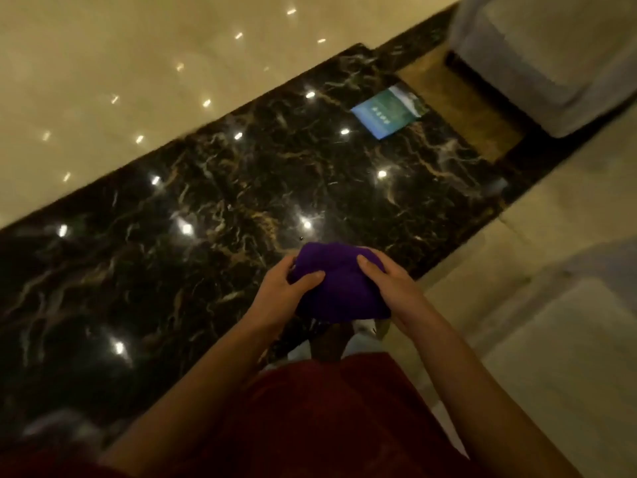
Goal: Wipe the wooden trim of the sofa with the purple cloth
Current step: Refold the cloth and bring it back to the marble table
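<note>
A bunched purple cloth (339, 282) hangs in front of me at waist height, held by both hands. My left hand (281, 293) grips its left side with the thumb on top. My right hand (387, 282) grips its right side. A pale grey upholstered sofa (551, 60) stands at the top right, with a dark strip (482, 86) along its base that may be the wooden trim. The sofa lies well beyond my hands.
I stand over a glossy black marble floor band (206, 208) with beige tiles (120, 63) to the left and right. A blue-green booklet (389, 110) lies on the floor near the sofa. Another pale cushion-like shape (568, 322) is at the right.
</note>
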The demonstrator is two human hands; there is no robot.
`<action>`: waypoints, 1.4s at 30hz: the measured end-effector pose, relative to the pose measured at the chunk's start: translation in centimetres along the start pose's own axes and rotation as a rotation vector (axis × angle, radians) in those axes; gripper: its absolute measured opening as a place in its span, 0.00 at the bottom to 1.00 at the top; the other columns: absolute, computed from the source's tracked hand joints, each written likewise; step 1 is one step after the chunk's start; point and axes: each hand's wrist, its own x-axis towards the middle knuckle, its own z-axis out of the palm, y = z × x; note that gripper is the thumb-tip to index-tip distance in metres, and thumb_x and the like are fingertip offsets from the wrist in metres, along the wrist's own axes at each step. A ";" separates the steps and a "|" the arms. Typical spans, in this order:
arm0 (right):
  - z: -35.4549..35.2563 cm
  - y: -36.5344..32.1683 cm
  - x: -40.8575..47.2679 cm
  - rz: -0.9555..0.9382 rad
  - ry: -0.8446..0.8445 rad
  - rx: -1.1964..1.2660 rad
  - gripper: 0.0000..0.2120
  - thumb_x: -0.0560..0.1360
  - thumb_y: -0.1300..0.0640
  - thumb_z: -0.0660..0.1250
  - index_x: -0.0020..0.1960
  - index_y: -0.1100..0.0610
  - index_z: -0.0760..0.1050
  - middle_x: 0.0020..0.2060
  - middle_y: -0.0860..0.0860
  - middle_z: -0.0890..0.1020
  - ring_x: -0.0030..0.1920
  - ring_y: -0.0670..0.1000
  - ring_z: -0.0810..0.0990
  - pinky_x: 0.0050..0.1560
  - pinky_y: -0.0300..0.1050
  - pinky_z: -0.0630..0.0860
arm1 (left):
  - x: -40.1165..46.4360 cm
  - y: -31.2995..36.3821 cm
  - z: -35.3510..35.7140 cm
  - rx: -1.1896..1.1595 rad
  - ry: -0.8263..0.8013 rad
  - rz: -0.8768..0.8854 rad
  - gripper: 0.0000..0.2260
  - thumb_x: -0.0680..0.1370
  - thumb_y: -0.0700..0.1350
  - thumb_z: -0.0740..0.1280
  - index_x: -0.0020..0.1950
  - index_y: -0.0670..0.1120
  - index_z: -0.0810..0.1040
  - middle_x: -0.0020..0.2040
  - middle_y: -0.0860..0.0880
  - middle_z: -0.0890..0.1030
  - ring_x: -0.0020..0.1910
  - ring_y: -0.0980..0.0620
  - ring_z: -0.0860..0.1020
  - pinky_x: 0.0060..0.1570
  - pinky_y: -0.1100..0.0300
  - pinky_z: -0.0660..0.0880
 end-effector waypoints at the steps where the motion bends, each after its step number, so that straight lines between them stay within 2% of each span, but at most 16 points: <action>1: -0.1 0.5 0.4 -0.018 0.034 0.011 0.08 0.77 0.41 0.71 0.55 0.33 0.83 0.52 0.40 0.87 0.52 0.44 0.87 0.45 0.39 0.83 | 0.2 0.2 0.2 0.018 -0.010 0.002 0.14 0.78 0.45 0.75 0.59 0.59 0.79 0.58 0.53 0.86 0.56 0.54 0.85 0.52 0.58 0.83; 3: 0.4 -0.5 4.1 0.055 -0.173 -0.090 0.10 0.80 0.47 0.72 0.57 0.33 0.82 0.52 0.41 0.87 0.51 0.44 0.87 0.44 0.39 0.84 | 0.3 -0.7 -0.1 -0.087 0.186 -0.060 0.13 0.78 0.43 0.74 0.58 0.58 0.78 0.61 0.49 0.84 0.58 0.51 0.84 0.57 0.52 0.82; 4: 0.0 -0.2 4.5 0.091 -0.198 -0.104 0.12 0.79 0.48 0.73 0.59 0.34 0.82 0.54 0.42 0.87 0.53 0.46 0.87 0.47 0.41 0.84 | -0.1 -1.0 0.1 -0.100 0.197 -0.081 0.13 0.79 0.42 0.74 0.59 0.56 0.78 0.62 0.48 0.83 0.59 0.50 0.83 0.59 0.50 0.82; 6: 0.6 -2.1 8.3 0.153 -0.422 -0.240 0.19 0.76 0.49 0.77 0.65 0.39 0.79 0.59 0.45 0.86 0.56 0.47 0.87 0.53 0.45 0.85 | 0.3 -1.9 0.0 -0.277 0.364 -0.152 0.15 0.79 0.42 0.73 0.65 0.52 0.78 0.63 0.47 0.83 0.62 0.47 0.82 0.61 0.46 0.81; 9: 1.7 -3.3 11.8 0.123 -0.596 -0.502 0.25 0.75 0.52 0.78 0.69 0.42 0.75 0.61 0.44 0.83 0.58 0.46 0.84 0.55 0.42 0.82 | 1.1 -3.4 0.4 -0.458 0.459 -0.230 0.20 0.79 0.41 0.72 0.71 0.49 0.76 0.65 0.45 0.83 0.63 0.46 0.82 0.59 0.48 0.81; 12: 3.5 -2.0 15.2 0.081 -0.626 -0.695 0.26 0.75 0.55 0.77 0.71 0.49 0.74 0.60 0.46 0.81 0.59 0.47 0.81 0.54 0.41 0.79 | 3.0 -5.9 0.5 -0.628 0.503 -0.291 0.20 0.80 0.45 0.72 0.72 0.47 0.76 0.65 0.44 0.84 0.63 0.44 0.83 0.61 0.46 0.81; 14: 4.7 -0.2 17.3 0.067 -0.639 -0.777 0.28 0.75 0.57 0.78 0.72 0.51 0.73 0.61 0.49 0.81 0.60 0.50 0.80 0.58 0.44 0.78 | 4.8 -8.0 0.1 -0.631 0.546 -0.323 0.20 0.80 0.48 0.72 0.72 0.47 0.77 0.64 0.44 0.84 0.62 0.45 0.84 0.61 0.47 0.82; 18: 7.7 7.3 22.2 0.112 -0.592 -0.893 0.24 0.75 0.57 0.78 0.67 0.51 0.74 0.57 0.47 0.78 0.57 0.49 0.77 0.53 0.43 0.73 | 9.1 -15.8 -2.3 -0.484 0.628 -0.463 0.15 0.81 0.51 0.71 0.66 0.49 0.78 0.64 0.43 0.83 0.59 0.47 0.83 0.61 0.49 0.81; 20: 8.3 10.5 24.3 0.119 -0.559 -0.928 0.23 0.75 0.57 0.77 0.66 0.50 0.74 0.56 0.47 0.77 0.58 0.50 0.76 0.56 0.45 0.71 | 11.5 -19.6 -3.4 -0.361 0.603 -0.493 0.15 0.81 0.51 0.71 0.66 0.48 0.78 0.64 0.44 0.82 0.59 0.48 0.81 0.59 0.51 0.80; 23: 9.5 16.1 28.1 0.149 -0.462 -0.922 0.21 0.76 0.58 0.76 0.66 0.50 0.74 0.55 0.46 0.77 0.59 0.51 0.76 0.55 0.47 0.73 | 16.3 -25.3 -5.8 -0.228 0.534 -0.517 0.13 0.81 0.49 0.70 0.65 0.48 0.77 0.60 0.47 0.81 0.59 0.46 0.80 0.61 0.49 0.79; 26: 10.5 21.1 31.7 0.141 -0.404 -0.930 0.19 0.76 0.59 0.75 0.62 0.47 0.72 0.51 0.43 0.75 0.56 0.49 0.76 0.48 0.41 0.73 | 20.7 -30.3 -8.3 -0.210 0.498 -0.519 0.09 0.81 0.45 0.70 0.60 0.51 0.76 0.53 0.52 0.81 0.56 0.49 0.81 0.59 0.50 0.80; 29: 11.2 25.0 34.4 0.121 -0.362 -0.999 0.18 0.76 0.59 0.75 0.59 0.46 0.71 0.53 0.44 0.75 0.56 0.48 0.75 0.42 0.33 0.68 | 23.8 -34.4 -9.3 -0.117 0.460 -0.521 0.10 0.80 0.44 0.71 0.59 0.51 0.75 0.56 0.51 0.79 0.58 0.49 0.79 0.61 0.51 0.78; 33: 11.5 28.4 36.3 0.109 -0.324 -1.136 0.19 0.78 0.59 0.74 0.65 0.50 0.72 0.56 0.48 0.76 0.58 0.51 0.77 0.54 0.45 0.75 | 25.7 -38.1 -8.6 0.115 0.497 -0.477 0.14 0.79 0.46 0.72 0.63 0.46 0.77 0.55 0.51 0.78 0.54 0.53 0.77 0.56 0.58 0.75; 36: 11.6 29.1 36.6 0.032 -0.335 -1.277 0.20 0.79 0.54 0.73 0.68 0.50 0.71 0.60 0.51 0.80 0.61 0.55 0.80 0.58 0.51 0.79 | 25.7 -39.3 -8.2 0.205 0.541 -0.470 0.16 0.79 0.47 0.72 0.65 0.45 0.77 0.56 0.48 0.80 0.52 0.54 0.76 0.52 0.60 0.72; 38: 11.7 29.0 36.8 -0.030 -0.310 -1.369 0.22 0.79 0.50 0.73 0.70 0.50 0.70 0.63 0.52 0.81 0.63 0.57 0.80 0.61 0.54 0.78 | 25.8 -40.0 -8.2 0.279 0.561 -0.482 0.18 0.79 0.50 0.72 0.66 0.45 0.77 0.60 0.46 0.82 0.54 0.52 0.78 0.53 0.59 0.73; 42: 12.5 28.9 37.5 0.028 -0.317 -1.397 0.24 0.78 0.50 0.73 0.71 0.50 0.69 0.65 0.53 0.79 0.65 0.57 0.78 0.61 0.54 0.76 | 25.9 -40.3 -8.5 0.358 0.630 -0.552 0.20 0.77 0.56 0.73 0.64 0.47 0.77 0.60 0.46 0.82 0.59 0.46 0.81 0.60 0.50 0.78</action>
